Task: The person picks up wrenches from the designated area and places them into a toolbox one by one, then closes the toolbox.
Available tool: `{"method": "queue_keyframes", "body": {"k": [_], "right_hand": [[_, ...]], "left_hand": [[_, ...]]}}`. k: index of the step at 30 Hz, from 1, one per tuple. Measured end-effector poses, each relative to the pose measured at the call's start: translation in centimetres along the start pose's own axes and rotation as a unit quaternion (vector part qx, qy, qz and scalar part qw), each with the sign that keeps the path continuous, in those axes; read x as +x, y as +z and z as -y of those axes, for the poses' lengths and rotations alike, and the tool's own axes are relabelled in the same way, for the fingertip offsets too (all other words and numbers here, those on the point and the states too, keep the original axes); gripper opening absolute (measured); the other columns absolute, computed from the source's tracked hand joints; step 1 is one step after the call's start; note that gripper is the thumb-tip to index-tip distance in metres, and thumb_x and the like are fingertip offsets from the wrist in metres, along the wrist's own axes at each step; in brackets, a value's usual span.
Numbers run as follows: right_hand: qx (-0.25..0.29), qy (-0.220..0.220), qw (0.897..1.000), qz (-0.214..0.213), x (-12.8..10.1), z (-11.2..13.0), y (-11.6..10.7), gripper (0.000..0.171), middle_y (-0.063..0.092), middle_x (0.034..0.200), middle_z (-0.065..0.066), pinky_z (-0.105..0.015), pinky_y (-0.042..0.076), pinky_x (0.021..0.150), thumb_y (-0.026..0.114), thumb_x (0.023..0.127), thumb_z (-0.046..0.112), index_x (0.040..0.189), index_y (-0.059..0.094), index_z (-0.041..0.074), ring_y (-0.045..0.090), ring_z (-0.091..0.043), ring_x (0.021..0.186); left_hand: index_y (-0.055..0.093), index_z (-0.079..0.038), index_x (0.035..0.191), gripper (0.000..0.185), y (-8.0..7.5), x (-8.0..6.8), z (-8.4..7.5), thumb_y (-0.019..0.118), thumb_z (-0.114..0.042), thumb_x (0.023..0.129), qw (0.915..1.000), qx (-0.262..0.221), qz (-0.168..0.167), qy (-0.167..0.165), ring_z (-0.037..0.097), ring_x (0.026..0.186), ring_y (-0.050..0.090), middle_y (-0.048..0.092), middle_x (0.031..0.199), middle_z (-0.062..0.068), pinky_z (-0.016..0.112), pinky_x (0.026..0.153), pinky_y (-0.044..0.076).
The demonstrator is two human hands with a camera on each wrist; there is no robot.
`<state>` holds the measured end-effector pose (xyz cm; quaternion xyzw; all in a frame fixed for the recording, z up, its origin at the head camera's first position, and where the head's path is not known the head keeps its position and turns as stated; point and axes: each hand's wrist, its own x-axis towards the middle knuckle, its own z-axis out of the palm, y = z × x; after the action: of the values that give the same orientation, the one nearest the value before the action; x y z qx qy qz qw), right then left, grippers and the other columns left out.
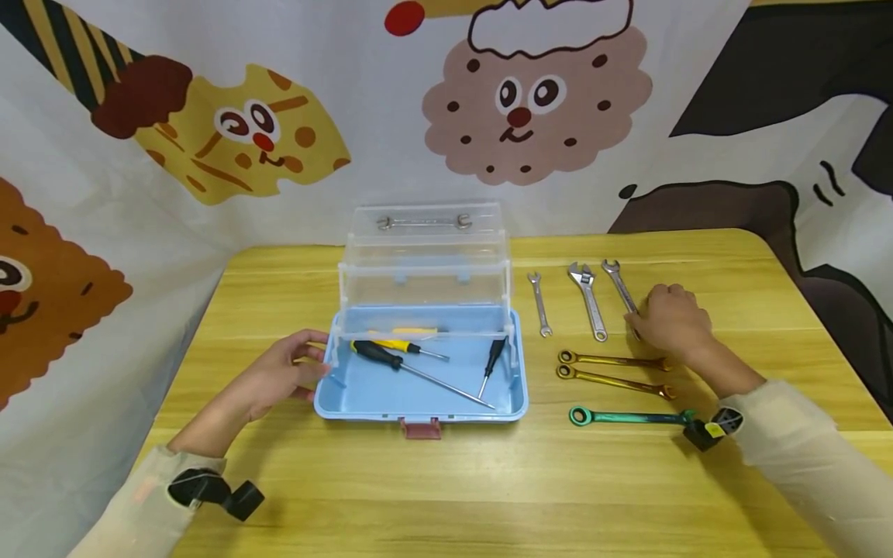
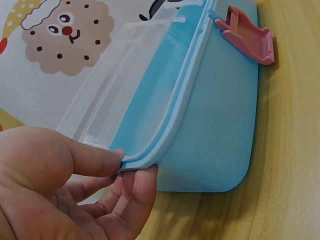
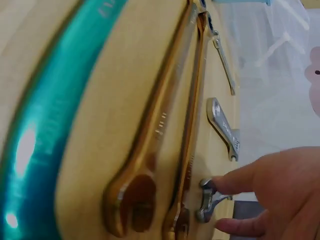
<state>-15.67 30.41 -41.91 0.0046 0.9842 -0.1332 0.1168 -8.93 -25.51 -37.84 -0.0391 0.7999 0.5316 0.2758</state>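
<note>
My left hand pinches the left rim of a light blue toolbox, thumb above and fingers below in the left wrist view. The toolbox stands with its clear lid raised. Inside lie a long black-handled screwdriver, a yellow-handled one and a small black one. At the right, my right hand has thumb and finger about the near end of a silver open-end wrench, which lies on the table. The right wrist view shows that wrench's jaw end between them.
On the table lie a small silver wrench, an adjustable wrench, two gold ratchet wrenches and a green one. Another silver wrench shows on the raised lid. A printed curtain hangs behind.
</note>
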Motion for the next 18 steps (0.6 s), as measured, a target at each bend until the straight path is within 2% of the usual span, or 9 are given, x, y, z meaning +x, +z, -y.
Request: {"method": "queue_keyframes", "body": {"k": [3, 5, 8, 12, 16, 18], "right_hand": [[-0.002, 0.009, 0.999, 0.036, 0.1, 0.0, -0.6, 0.044, 0.054, 0.076, -0.020, -0.040, 0.043, 0.049, 0.057, 0.101, 0.032, 0.066, 0.057, 0.005, 0.055, -0.036, 0.067], [0.000, 0.005, 0.997, 0.071, 0.4, -0.1, -0.9, 0.048, 0.050, 0.063, -0.008, -0.032, 0.037, 0.047, 0.053, 0.103, 0.031, 0.059, 0.056, 0.012, 0.048, -0.024, 0.056], [0.008, -0.018, 0.993, 0.118, 0.9, -0.3, -1.4, 0.045, 0.046, 0.055, 0.000, -0.028, 0.033, 0.048, 0.050, 0.104, 0.025, 0.061, 0.057, 0.012, 0.041, -0.015, 0.049], [0.041, -0.040, 0.986, 0.159, 1.7, -0.9, -1.9, 0.041, 0.047, 0.054, 0.002, -0.028, 0.034, 0.049, 0.052, 0.102, 0.022, 0.064, 0.062, 0.008, 0.038, -0.011, 0.047], [0.075, -0.032, 0.983, 0.167, 2.1, -1.3, -2.4, 0.042, 0.052, 0.055, 0.001, -0.029, 0.035, 0.051, 0.054, 0.101, 0.026, 0.067, 0.068, 0.004, 0.040, -0.012, 0.049], [0.092, -0.030, 0.982, 0.161, 2.0, -1.5, -2.7, 0.041, 0.055, 0.058, 0.002, -0.029, 0.036, 0.052, 0.053, 0.102, 0.024, 0.074, 0.071, -0.001, 0.042, -0.013, 0.052]], "left_hand": [[0.038, 0.004, 0.147, 0.049, 0.0, 0.0, -0.1, 0.058, -0.004, 0.102, 1.0000, 0.001, 0.000, 0.001, 0.026, 0.091, 0.061, 0.051, 0.121, 0.022, 0.036, 0.071, 0.059], [0.038, 0.004, 0.147, 0.050, 0.1, 0.0, -0.1, 0.058, -0.004, 0.102, 1.0000, 0.001, 0.000, 0.002, 0.026, 0.092, 0.061, 0.051, 0.122, 0.022, 0.036, 0.071, 0.059], [0.038, 0.004, 0.147, 0.050, 0.1, 0.0, -0.2, 0.058, -0.004, 0.102, 1.0000, -0.001, -0.001, 0.001, 0.026, 0.092, 0.061, 0.050, 0.122, 0.022, 0.037, 0.071, 0.059], [0.038, 0.003, 0.147, 0.050, 0.1, 0.0, -0.2, 0.058, -0.004, 0.102, 1.0000, -0.001, -0.001, 0.000, 0.026, 0.091, 0.061, 0.051, 0.122, 0.021, 0.037, 0.072, 0.059], [0.038, 0.004, 0.147, 0.050, 0.1, 0.0, -0.1, 0.058, -0.004, 0.102, 1.0000, -0.002, -0.001, 0.001, 0.026, 0.091, 0.061, 0.051, 0.121, 0.022, 0.037, 0.072, 0.059], [0.037, 0.004, 0.147, 0.050, 0.1, 0.0, -0.1, 0.058, -0.004, 0.102, 1.0000, -0.002, -0.002, 0.001, 0.026, 0.091, 0.061, 0.051, 0.121, 0.022, 0.037, 0.072, 0.059]]}}
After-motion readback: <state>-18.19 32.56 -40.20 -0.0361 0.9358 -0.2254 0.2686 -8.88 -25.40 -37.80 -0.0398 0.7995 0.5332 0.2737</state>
